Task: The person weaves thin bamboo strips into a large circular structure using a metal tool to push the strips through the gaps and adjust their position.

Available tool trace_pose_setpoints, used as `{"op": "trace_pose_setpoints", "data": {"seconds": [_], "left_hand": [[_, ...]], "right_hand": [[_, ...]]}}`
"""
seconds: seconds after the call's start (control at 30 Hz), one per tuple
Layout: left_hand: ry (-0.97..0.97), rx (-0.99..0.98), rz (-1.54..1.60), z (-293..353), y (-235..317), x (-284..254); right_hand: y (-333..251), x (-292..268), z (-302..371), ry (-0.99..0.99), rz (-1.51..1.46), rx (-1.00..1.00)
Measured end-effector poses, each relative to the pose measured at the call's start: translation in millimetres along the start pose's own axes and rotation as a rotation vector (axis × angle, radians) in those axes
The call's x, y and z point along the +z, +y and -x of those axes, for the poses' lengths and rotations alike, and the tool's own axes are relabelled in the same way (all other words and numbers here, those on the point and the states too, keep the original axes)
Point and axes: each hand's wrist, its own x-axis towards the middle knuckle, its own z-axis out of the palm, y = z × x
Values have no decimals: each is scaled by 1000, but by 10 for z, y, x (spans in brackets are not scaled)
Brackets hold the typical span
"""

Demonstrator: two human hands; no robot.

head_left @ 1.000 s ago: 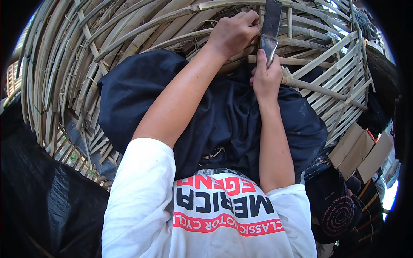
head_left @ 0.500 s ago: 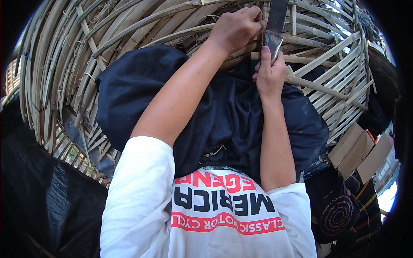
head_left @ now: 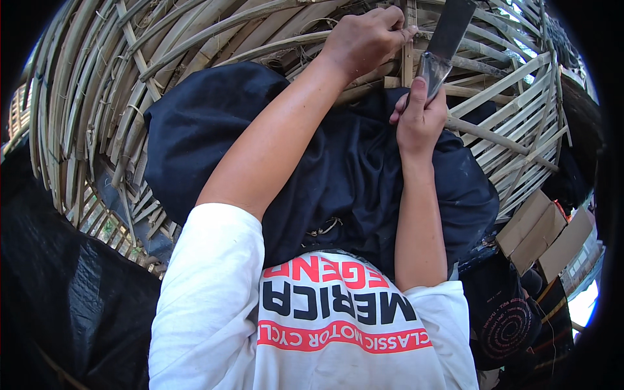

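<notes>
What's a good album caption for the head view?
Right hand gripping a broad dark metal knife, left hand closed at a narrow tan strip, amid curved pale bamboo slats.

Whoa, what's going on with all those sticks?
A person has both hands up at some curved, light-brown slats. The right hand holds a broad-bladed knife, pointing away from the body. The left hand is curled at a narrow strip, its grip partly hidden. Dark cloth covers the lap.
</notes>
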Motion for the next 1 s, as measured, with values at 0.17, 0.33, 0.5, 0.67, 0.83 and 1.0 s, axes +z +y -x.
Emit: {"op": "trace_pose_setpoints", "data": {"seconds": [0.17, 0.33, 0.5, 0.67, 0.83, 1.0], "left_hand": [[-39, -35, 53, 45, -42, 40], [5, 5, -15, 40, -31, 77], [15, 9, -67, 31, -11, 50], [19, -3, -14, 20, -50, 47], [-22, -13, 66, 54, -92, 25], [25, -2, -15, 7, -45, 103]], "right_hand": [[3, 27, -69, -48, 98, 61], [262, -21, -193, 3, 268, -97], [88, -46, -36, 13, 2, 43], [-27, 14, -17, -4, 72, -32], [86, 29, -189, 0, 284, -134], [86, 11, -199, -15, 216, -53]]}}
